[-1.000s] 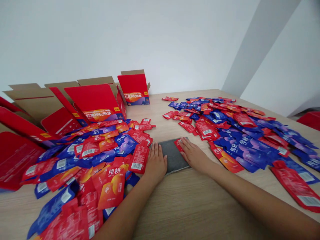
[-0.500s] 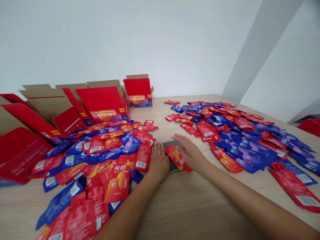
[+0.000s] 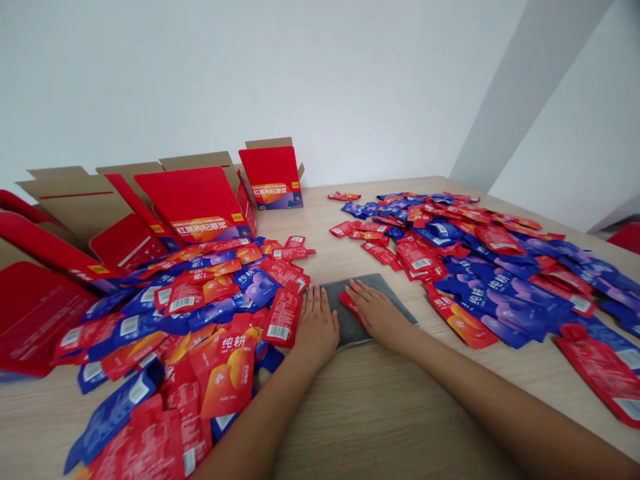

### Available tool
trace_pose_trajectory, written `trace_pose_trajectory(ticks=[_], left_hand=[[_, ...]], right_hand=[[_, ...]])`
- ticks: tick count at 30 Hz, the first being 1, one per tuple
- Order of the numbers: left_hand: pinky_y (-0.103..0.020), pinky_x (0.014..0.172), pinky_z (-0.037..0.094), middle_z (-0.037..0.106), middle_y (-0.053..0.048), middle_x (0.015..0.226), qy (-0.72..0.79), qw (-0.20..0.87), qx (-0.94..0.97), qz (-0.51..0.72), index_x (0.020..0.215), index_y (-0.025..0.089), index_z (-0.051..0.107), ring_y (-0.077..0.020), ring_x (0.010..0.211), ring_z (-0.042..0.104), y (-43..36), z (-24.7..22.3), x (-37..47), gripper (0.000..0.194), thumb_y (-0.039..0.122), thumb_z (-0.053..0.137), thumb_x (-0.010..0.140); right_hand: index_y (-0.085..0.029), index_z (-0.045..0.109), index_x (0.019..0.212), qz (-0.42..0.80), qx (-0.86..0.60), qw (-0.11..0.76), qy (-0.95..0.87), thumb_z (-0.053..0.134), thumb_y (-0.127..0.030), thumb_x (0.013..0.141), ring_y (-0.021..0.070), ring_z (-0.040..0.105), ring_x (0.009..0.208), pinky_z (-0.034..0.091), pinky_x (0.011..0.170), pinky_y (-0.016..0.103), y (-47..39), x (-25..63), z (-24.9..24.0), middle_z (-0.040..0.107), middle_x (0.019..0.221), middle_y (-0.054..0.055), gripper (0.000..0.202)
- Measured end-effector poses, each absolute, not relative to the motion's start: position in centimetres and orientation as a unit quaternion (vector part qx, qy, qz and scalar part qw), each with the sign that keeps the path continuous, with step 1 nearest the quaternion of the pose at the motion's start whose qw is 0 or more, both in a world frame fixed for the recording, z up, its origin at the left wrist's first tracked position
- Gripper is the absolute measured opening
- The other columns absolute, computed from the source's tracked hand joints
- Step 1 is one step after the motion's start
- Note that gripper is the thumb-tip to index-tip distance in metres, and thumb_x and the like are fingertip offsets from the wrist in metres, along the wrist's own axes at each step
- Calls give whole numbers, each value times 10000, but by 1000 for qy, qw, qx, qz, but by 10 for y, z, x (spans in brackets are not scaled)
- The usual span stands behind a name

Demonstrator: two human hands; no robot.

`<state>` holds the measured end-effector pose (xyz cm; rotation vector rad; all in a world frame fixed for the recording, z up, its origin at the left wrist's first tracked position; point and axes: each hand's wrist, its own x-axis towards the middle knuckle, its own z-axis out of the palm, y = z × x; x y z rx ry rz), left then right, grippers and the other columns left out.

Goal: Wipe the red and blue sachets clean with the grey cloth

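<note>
My left hand (image 3: pixel 317 327) lies flat, fingers stretched forward, on the left edge of a dark grey mat (image 3: pixel 383 287). Beside its fingers rests a red pouch with a barcode (image 3: pixel 283 319), at the edge of the left pile. My right hand (image 3: pixel 377 313) is laid flat over a red pouch (image 3: pixel 347 304) on the mat, covering most of it. Its fingers are stretched out, not wrapped round the pouch.
A pile of red and blue pouches (image 3: pixel 220 303) spreads to the left, with another pile (image 3: pixel 480 267) to the right. Open red cartons (image 3: pixel 193 200) stand behind the left pile, and one more carton (image 3: pixel 273 175) stands near the wall. The wooden table (image 3: pixel 340 413) runs underneath.
My right hand has come down from beside the red pouch to lie over it, and the pouch now sits further up the mat. My left hand keeps its place.
</note>
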<state>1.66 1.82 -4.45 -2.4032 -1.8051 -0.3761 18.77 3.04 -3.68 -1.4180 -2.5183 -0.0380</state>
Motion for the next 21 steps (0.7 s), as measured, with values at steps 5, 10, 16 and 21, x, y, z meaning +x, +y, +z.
trace_pose_trajectory(ticks=[5,10,16,21], left_hand=[[-436,1084,290,355,-228,1418,-597,52,-792,-121,1323,-31,399,-282,1345,286,18,-40,17,517,239,319,890],[-419,1092,278,345,-229,1422,-602,32,-791,-105,1328,-40,393,-288,1344,282,17,-34,18,525,250,329,896],[-429,1078,297,368,-225,1411,-598,47,-792,-114,1320,-31,411,-295,1334,303,17,-34,18,512,244,324,896],[-449,1075,296,363,-231,1412,-596,50,-791,-125,1318,-30,412,-300,1339,293,18,-40,18,514,246,326,892]], right_hand=[[-167,450,1340,-33,-504,133,-853,380,-97,837,227,360,1309,345,1049,432,36,213,-34,427,1404,119,513],[-190,596,1171,-21,-522,214,-825,424,-119,821,247,465,1205,395,998,456,28,213,-16,525,1307,117,396],[-221,706,911,121,-460,280,-834,378,-8,694,192,567,1100,448,957,410,22,224,-1,649,1138,57,447],[-214,589,1208,146,-353,210,-900,387,-3,718,188,430,1262,357,1045,441,12,239,-3,539,1311,72,570]])
